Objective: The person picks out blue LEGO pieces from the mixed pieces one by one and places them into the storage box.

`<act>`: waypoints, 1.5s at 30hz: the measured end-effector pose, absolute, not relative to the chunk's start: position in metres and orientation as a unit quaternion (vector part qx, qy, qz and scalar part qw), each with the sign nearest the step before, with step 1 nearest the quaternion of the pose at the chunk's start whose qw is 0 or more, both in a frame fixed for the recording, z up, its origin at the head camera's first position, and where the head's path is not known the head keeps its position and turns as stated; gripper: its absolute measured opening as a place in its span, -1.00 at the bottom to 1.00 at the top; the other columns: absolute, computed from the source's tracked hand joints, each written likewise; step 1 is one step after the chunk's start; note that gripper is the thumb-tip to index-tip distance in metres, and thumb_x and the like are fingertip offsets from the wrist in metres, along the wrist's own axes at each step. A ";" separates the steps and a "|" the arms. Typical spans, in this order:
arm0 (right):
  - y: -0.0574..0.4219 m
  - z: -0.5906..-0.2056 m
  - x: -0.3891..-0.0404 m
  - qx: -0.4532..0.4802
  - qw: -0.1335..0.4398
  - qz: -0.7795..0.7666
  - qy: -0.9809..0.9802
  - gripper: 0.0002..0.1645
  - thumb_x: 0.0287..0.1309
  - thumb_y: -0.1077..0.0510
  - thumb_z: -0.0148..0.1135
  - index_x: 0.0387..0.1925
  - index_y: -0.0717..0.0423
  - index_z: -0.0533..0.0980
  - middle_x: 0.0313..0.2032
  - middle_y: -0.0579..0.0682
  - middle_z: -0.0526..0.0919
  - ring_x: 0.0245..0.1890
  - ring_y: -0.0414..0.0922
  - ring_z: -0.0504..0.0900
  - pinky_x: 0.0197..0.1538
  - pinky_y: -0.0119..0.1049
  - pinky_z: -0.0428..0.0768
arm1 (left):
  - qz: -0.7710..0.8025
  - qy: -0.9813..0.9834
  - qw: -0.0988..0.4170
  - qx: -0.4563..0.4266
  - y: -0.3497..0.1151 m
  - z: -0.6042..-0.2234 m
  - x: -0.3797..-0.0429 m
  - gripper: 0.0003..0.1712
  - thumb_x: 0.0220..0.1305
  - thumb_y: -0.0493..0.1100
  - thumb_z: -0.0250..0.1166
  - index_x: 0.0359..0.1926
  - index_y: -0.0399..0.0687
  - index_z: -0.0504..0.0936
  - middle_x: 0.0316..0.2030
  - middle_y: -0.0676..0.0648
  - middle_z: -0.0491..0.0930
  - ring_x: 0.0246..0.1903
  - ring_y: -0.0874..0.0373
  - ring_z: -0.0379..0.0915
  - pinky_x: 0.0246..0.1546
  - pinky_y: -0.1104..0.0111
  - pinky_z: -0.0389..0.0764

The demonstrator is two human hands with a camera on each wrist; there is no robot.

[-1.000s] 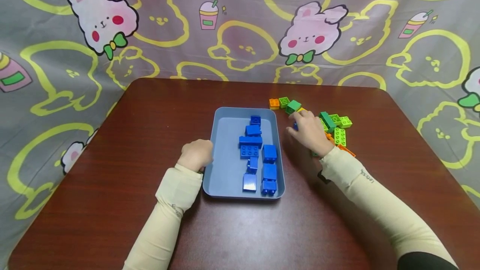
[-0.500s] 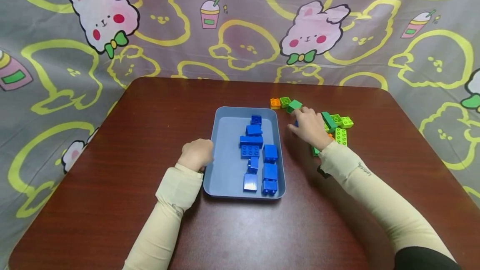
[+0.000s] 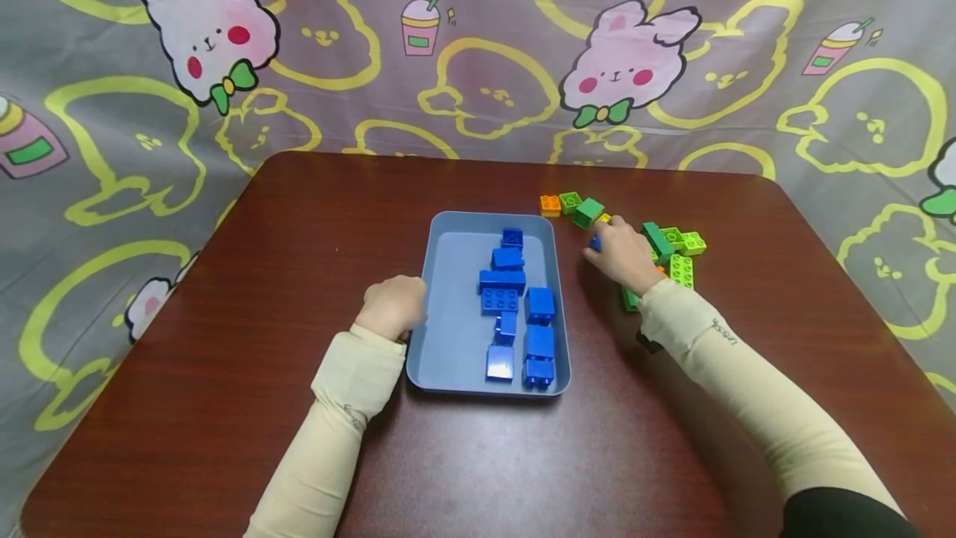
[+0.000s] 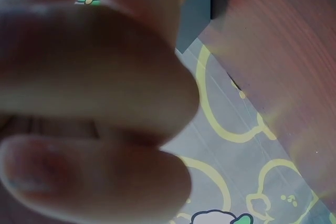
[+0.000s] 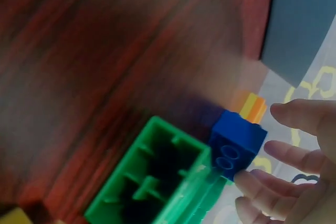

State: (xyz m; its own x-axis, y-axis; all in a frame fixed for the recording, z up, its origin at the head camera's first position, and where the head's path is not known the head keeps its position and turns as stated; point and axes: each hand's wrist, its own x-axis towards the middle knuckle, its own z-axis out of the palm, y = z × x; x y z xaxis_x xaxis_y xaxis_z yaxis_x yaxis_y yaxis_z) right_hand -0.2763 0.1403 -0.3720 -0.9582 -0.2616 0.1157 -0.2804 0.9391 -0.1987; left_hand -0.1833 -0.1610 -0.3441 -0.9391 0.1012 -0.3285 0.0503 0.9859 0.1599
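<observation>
A grey-blue tray (image 3: 448, 355) stands mid-table with several blue bricks (image 3: 539, 342) inside. At its left rim, my left hand (image 3: 394, 308) has curled fingers and grips the edge; the left wrist view shows the folded fingers (image 4: 105, 77) up close, beside the tray's wall (image 4: 195, 22). Right of the tray, my right hand (image 3: 626, 254) reaches over a pile of mixed bricks. In the right wrist view its fingers (image 5: 289, 156) are spread around a loose blue brick (image 5: 239, 137), the thumb side apart from it. That brick leans beside an upturned green brick (image 5: 152, 177).
Lime bricks (image 3: 682, 270) and a dark green brick (image 3: 657, 241) lie right of the right hand. An orange brick (image 3: 549, 205) and a green brick (image 3: 588, 212) sit behind the tray's far right corner. A patterned cloth (image 3: 478, 40) hangs behind the brown table (image 3: 351, 206).
My right hand has shifted slightly right and its fingers have drawn in beside the blue brick. The left hand stays at the tray rim. The whole head view has drifted a little.
</observation>
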 end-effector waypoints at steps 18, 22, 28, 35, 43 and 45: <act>0.146 -0.381 -0.282 0.151 0.059 0.147 -0.976 -0.73 0.02 0.27 0.22 -0.25 0.42 0.48 -0.29 0.27 0.39 -0.34 0.14 0.48 -0.24 -0.03 0.47 | 0.077 0.982 0.168 0.038 -0.158 -0.343 -0.184 -0.85 0.18 -0.27 0.07 -0.46 -0.16 0.54 -0.72 -0.07 0.46 -0.76 0.16 0.41 -0.61 0.22 0.40; 0.147 -0.382 -0.282 0.150 0.064 0.156 -0.974 -0.73 0.01 0.29 0.22 -0.26 0.43 0.48 -0.28 0.27 0.40 -0.32 0.16 0.49 -0.21 -0.03 0.47 | 0.075 0.982 0.166 0.039 -0.158 -0.344 -0.184 -0.84 0.18 -0.27 0.07 -0.49 -0.15 0.53 -0.73 -0.07 0.46 -0.76 0.16 0.41 -0.61 0.22 0.40; 0.146 -0.382 -0.281 0.159 0.065 0.167 -0.971 -0.75 0.01 0.30 0.24 -0.26 0.43 0.52 -0.26 0.29 0.40 -0.28 0.17 0.49 -0.18 -0.03 0.48 | 0.073 0.983 0.166 0.039 -0.159 -0.345 -0.185 -0.85 0.18 -0.26 0.08 -0.48 -0.15 0.54 -0.72 -0.07 0.46 -0.76 0.16 0.41 -0.60 0.22 0.41; 0.147 -0.383 -0.280 0.177 0.079 0.178 -0.965 -0.78 -0.02 0.32 0.26 -0.30 0.42 0.55 -0.31 0.26 0.39 -0.31 0.15 0.48 -0.21 -0.04 0.49 | 0.075 0.983 0.164 0.036 -0.159 -0.345 -0.184 -0.86 0.17 -0.26 0.08 -0.46 -0.15 0.54 -0.70 -0.07 0.45 -0.76 0.16 0.41 -0.58 0.20 0.41; 0.145 -0.378 -0.278 0.195 0.107 0.189 -0.957 -0.79 -0.04 0.30 0.27 -0.35 0.42 0.56 -0.34 0.25 0.39 -0.36 0.15 0.49 -0.23 -0.03 0.50 | 0.075 0.981 0.173 0.033 -0.160 -0.345 -0.184 -0.84 0.18 -0.26 0.08 -0.49 -0.15 0.53 -0.71 -0.07 0.46 -0.75 0.15 0.42 -0.58 0.21 0.41; 0.142 -0.374 -0.276 0.201 0.115 0.196 -0.953 -0.80 -0.04 0.30 0.26 -0.35 0.41 0.55 -0.33 0.25 0.39 -0.36 0.15 0.50 -0.23 -0.02 0.50 | 0.075 0.982 0.173 0.032 -0.161 -0.345 -0.184 -0.84 0.19 -0.26 0.07 -0.49 -0.14 0.53 -0.73 -0.07 0.47 -0.75 0.15 0.42 -0.58 0.21 0.41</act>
State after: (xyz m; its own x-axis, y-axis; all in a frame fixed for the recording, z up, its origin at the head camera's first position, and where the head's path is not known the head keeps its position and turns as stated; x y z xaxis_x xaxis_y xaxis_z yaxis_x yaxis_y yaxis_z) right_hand -0.2761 0.1422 -0.3745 -0.8928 -0.3371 0.2988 -0.4277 0.8426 -0.3274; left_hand -0.1844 -0.1606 -0.3450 -0.9383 0.0897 -0.3340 0.0376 0.9865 0.1591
